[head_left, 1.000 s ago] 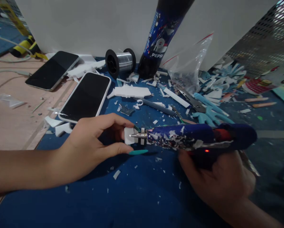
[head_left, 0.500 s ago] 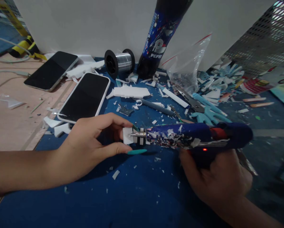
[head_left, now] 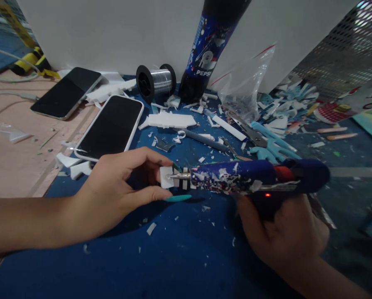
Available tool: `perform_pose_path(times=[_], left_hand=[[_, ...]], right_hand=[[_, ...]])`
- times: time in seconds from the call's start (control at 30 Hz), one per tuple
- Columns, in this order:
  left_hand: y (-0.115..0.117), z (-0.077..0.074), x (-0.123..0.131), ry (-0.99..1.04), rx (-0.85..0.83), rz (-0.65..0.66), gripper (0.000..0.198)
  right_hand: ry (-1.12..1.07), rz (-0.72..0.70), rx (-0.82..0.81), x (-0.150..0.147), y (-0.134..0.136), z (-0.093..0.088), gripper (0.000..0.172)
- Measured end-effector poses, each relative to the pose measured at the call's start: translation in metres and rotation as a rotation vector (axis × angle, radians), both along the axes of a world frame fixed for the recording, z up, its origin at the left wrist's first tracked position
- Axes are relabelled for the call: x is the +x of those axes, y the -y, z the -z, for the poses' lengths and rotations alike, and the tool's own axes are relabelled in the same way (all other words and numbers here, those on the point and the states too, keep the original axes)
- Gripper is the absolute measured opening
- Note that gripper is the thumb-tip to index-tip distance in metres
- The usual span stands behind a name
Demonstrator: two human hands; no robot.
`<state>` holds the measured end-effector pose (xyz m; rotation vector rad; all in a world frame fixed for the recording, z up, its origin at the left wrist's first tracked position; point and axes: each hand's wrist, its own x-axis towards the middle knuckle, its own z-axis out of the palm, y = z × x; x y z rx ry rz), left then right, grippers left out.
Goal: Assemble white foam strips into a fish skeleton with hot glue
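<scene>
My left hand [head_left: 123, 187] pinches a small white piece with black parts [head_left: 166, 177] between thumb and fingers, just above the blue table surface [head_left: 161, 265]. Wrapped around the handle of a blue glue gun [head_left: 236, 176] is my right hand [head_left: 288, 236]. The gun lies nearly level, its metal nozzle pointing left with the tip at the white piece. Bits of white stuff cling to its barrel, and a red light glows on its side. The far end of the held piece is partly covered by the nozzle.
Two phones [head_left: 111, 124] lie at the back left, near a spool of wire [head_left: 156, 81]. A Pepsi bottle [head_left: 201, 54] stands behind. Scissors with light blue handles [head_left: 270, 147], a plastic bag [head_left: 245, 87] and white and blue scraps [head_left: 292, 108] lie at the right.
</scene>
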<state>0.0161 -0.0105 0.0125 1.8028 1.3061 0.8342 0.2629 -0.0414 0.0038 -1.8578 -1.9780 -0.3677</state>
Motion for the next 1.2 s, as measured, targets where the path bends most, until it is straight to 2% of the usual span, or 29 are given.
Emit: perform_pose_path(times=[0.23, 0.53, 0.67, 0.73, 0.8, 0.93, 1.03, 1.1, 1.13, 1.2], left_hand=[[0.000, -0.002, -0.001, -0.011, 0.000, -0.002, 0.025], [-0.001, -0.001, 0.000, -0.018, -0.010, -0.036, 0.021], [0.001, 0.001, -0.001, -0.003, -0.016, -0.025, 0.016], [0.003, 0.002, -0.002, 0.015, -0.007, -0.030, 0.017], [0.005, 0.002, -0.003, 0.040, 0.017, -0.045, 0.019], [0.007, 0.003, -0.006, 0.059, 0.053, -0.104, 0.022], [0.005, 0.004, -0.006, 0.039, 0.043, -0.157, 0.022], [0.003, 0.003, -0.005, 0.004, 0.031, -0.179, 0.022], [0.002, 0.003, -0.005, -0.020, 0.033, -0.180, 0.021], [0.002, 0.001, -0.003, -0.061, 0.071, -0.174, 0.020]], right_hand=[[0.052, -0.099, 0.074, 0.003, -0.003, 0.000, 0.013], [0.024, -0.028, 0.072, 0.000, 0.001, 0.000, 0.012], [0.066, -0.181, 0.098, -0.001, 0.000, -0.003, 0.031], [0.084, -0.201, 0.147, -0.004, 0.001, -0.003, 0.040], [0.087, -0.149, 0.194, -0.006, 0.001, -0.003, 0.039], [0.099, 0.029, 0.197, -0.002, -0.004, -0.009, 0.023], [0.103, 0.183, 0.111, 0.010, -0.015, -0.021, 0.039], [0.086, 0.249, 0.045, 0.023, -0.024, -0.032, 0.041], [0.095, 0.288, 0.070, 0.032, -0.029, -0.038, 0.039], [0.101, 0.419, -0.068, 0.053, -0.039, -0.048, 0.040]])
